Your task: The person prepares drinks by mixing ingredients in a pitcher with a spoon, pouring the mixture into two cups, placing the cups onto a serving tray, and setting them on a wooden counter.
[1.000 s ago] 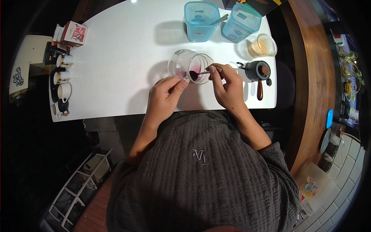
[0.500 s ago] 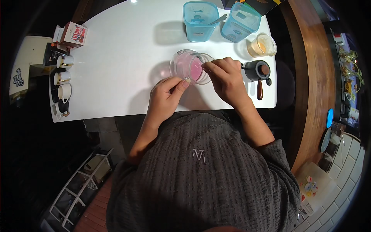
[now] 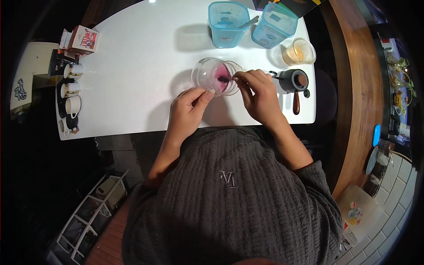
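Observation:
A clear glass jug [image 3: 199,75] with pink contents [image 3: 222,70] is tilted over the white table, its mouth toward my right hand. My left hand [image 3: 189,108] is closed at its near side, thumb and fingers pinching the handle. My right hand [image 3: 260,95] pinches the end of a thin spoon [image 3: 225,79]. The spoon's dark tip reaches through the mouth into the pink contents. Its handle is mostly hidden by my fingers.
Two blue plastic tubs [image 3: 223,37] [image 3: 269,37] stand at the back, a utensil leaning from one. At right are a cup with yellowish residue [image 3: 292,55] and a dark pot with a wooden handle [image 3: 291,81]. White cups [image 3: 73,106] and a box [image 3: 84,39] line the left edge.
My right hand has shifted slightly right and down, and the spoon's dark tip now shows inside the jug. The jug and my left hand moved slightly left.

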### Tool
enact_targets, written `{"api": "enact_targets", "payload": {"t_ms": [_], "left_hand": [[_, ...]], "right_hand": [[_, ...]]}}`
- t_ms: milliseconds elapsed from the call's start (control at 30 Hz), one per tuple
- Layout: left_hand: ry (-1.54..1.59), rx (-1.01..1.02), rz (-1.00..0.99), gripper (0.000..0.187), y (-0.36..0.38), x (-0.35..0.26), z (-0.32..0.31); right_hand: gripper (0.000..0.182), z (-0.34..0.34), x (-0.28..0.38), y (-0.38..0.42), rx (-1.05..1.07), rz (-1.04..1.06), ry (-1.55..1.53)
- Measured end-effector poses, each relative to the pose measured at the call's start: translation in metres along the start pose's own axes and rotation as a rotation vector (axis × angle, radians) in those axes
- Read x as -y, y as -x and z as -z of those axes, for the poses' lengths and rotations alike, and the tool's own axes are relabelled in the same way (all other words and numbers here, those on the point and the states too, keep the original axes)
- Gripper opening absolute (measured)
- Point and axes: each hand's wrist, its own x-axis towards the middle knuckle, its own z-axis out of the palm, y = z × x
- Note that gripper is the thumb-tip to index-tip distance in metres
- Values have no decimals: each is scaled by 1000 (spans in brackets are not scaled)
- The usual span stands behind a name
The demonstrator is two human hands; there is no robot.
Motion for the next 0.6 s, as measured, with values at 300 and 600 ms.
{"api": "enact_targets", "payload": {"t_ms": [300,600], "left_hand": [[28,-59,-76,27,-2,5,-4],[45,-48,-68,27,-1,9,-4]], "right_hand": [[12,-12,4,9,-100,-412,-248],[18,0,4,1,-24,11,42]]}}
